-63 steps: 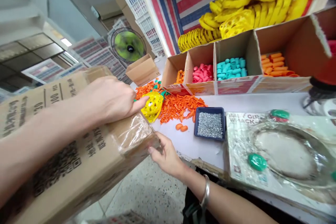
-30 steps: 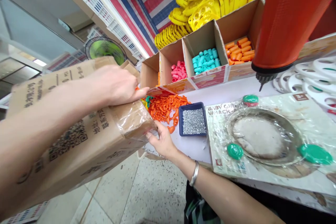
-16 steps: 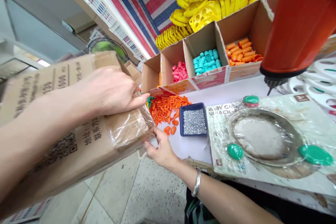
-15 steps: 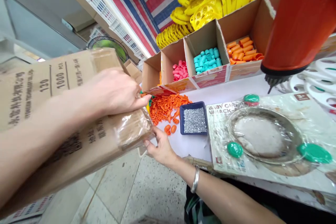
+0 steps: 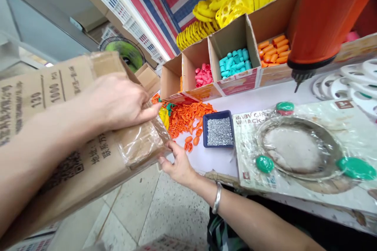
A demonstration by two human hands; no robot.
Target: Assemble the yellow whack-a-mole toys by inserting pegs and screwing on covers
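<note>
A brown cardboard box (image 5: pixel 97 149), printed with dark lettering and sealed with clear tape, is tilted over the left end of the table. My left hand (image 5: pixel 123 102) lies across its top, fingers curled over the far edge and partly hidden, thumb stretched along the taped end. At the lower corner of that end, my right hand (image 5: pixel 178 166) pinches the box between thumb and fingers; a silver bangle circles the wrist. Just past the box lie small orange plastic parts (image 5: pixel 185 119) in a heap, beside a dark blue tray (image 5: pixel 205 131) of tiny metal screws.
Cardboard compartments (image 5: pixel 241 82) hold pink, teal and orange caps. Behind them, yellow plastic pieces (image 5: pixel 232 8) fill a striped-lined crate. A red power screwdriver (image 5: pixel 324 19) hangs at right above a plastic-covered board (image 5: pixel 244 145) with green pieces. White rings (image 5: pixel 338 86) lie beyond; tiled floor (image 5: pixel 165 204) is below.
The box has shifted slightly left with my left hand on it, uncovering more yellow and green parts behind. Both hands keep their hold. The hanging screwdriver appears a little further left.
</note>
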